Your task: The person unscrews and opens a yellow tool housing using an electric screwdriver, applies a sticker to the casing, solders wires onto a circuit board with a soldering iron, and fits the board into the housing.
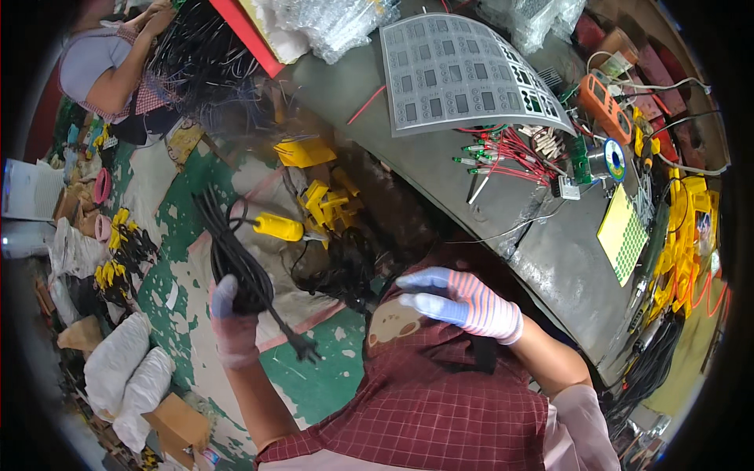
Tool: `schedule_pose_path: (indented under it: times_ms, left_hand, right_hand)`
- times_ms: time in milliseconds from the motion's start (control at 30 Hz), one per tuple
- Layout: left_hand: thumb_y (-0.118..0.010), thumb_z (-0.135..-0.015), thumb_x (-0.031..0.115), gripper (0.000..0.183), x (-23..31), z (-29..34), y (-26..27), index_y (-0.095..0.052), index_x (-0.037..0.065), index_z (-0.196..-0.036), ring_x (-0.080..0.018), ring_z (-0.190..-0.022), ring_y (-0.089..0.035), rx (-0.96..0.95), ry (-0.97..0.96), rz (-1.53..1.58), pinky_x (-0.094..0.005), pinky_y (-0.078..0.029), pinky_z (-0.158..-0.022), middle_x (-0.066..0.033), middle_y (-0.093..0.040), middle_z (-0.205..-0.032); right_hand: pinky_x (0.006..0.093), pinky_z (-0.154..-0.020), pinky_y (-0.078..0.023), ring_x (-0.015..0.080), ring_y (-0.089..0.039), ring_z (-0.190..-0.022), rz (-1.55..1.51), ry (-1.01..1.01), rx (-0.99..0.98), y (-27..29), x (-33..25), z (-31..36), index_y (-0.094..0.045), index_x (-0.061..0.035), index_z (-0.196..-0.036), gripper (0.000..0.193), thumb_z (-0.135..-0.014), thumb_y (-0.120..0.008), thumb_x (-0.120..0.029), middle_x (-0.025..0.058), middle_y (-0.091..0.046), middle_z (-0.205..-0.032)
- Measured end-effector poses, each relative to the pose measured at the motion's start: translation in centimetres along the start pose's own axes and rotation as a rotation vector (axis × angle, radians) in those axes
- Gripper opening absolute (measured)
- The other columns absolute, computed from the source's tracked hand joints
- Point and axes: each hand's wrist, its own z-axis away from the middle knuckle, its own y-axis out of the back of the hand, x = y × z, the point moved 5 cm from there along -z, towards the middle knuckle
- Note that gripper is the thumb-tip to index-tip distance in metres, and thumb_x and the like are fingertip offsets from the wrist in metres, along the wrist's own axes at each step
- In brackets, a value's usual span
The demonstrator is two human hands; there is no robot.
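Observation:
My left hand (233, 334), in a striped work glove with a blue fingertip, is closed round a bundled black cable (245, 275). The cable's loops stand up above the fingers and its loose end hangs down to the right. A yellow plastic housing (279, 227) lies beside the top of the bundle and seems joined to it by a black lead. My right hand (467, 302), gloved in blue, white and red stripes, is in front of my checked maroon apron (455, 400). Its fingers stretch out to the left, apart, with nothing held.
Yellow plastic pieces (326, 206) and black cables lie in a heap beyond my hands. The grey workbench (330, 94) on the right bears a printed sheet (467, 74), red wires (510, 157), a solder spool (607, 161) and an orange meter (605, 107). A co-worker (102, 67) sits far left; white sacks (118, 365) lie near left.

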Motion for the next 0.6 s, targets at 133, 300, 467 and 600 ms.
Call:
schedule_pose_path:
  times_ms: [133,300,467,600]
  left_hand:
    - [-0.063,-0.092,0.025,0.035,-1.3,-8.1,2.4,-0.064,0.005,-0.121,-0.0234,-0.104,-0.067,-0.106,0.015,0.048,-0.0411,-0.053,-0.094,-0.0095,-0.069,-0.117]
    - [-0.068,-0.082,0.016,0.043,-4.5,-14.4,5.9,-0.06,0.0,-0.121,-0.0233,-0.101,-0.066,-0.025,0.159,0.106,-0.0418,-0.054,-0.093,-0.0089,-0.067,-0.112]
    - [-0.064,-0.076,0.005,0.039,-11.1,-15.6,6.8,-0.061,0.002,-0.115,-0.0364,-0.111,-0.062,-0.003,0.269,0.192,-0.0542,-0.048,-0.101,-0.0138,-0.065,-0.115]
    - [-0.061,-0.072,-0.001,0.045,-18.2,-15.2,6.3,-0.06,0.001,-0.117,-0.0424,-0.118,-0.057,0.113,0.445,0.543,-0.061,-0.043,-0.107,-0.0178,-0.064,-0.122]
  right_hand:
    - [0.0275,-0.095,-0.047,0.0124,-0.059,-0.109,-0.067,0.022,0.124,2.5,3.1,1.6,-0.055,0.0,-0.134,0.046,-0.098,-0.065,-0.027,0.0067,-0.066,-0.117]
    - [0.032,-0.099,-0.048,0.0183,-0.065,-0.109,-0.14,0.081,0.231,3.9,4.3,2.8,-0.055,0.005,-0.131,0.046,-0.098,-0.063,-0.025,0.0123,-0.07,-0.112]
    - [0.0326,-0.098,-0.05,0.0198,-0.066,-0.106,-0.236,0.101,0.29,4.8,5.2,3.0,-0.056,0.0056,-0.13,0.046,-0.099,-0.062,-0.027,0.0127,-0.07,-0.111]
    - [0.0289,-0.096,-0.048,0.0152,-0.063,-0.105,-0.273,0.103,0.295,5.4,5.7,3.2,-0.057,0.0044,-0.13,0.04,-0.099,-0.06,-0.021,0.0097,-0.07,-0.11]
